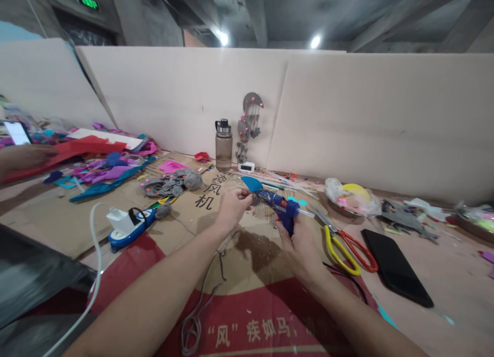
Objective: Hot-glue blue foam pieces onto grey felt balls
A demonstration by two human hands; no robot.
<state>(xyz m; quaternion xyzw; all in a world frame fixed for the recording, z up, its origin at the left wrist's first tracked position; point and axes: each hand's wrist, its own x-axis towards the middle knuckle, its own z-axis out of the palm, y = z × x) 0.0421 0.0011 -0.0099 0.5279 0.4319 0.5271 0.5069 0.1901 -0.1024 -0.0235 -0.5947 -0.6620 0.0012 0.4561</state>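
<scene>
My left hand is closed in a pinch on a blue felt piece with a curved edge. Something grey shows by its fingertips, too small to make out. Wrapped round the handle of a blue glue gun, my right hand points the nozzle left at the pinched fingers. A translucent glue stick juts from the gun's back end. Grey yarn trails below my left hand over the cardboard. Scissors with one yellow and one red handle lie right of my right hand.
A black phone lies at the right. A power strip with a white charger sits at the left, near grey felt pieces. A bottle and a grey hanging ornament are at the back. Another person's hand rests by red felt.
</scene>
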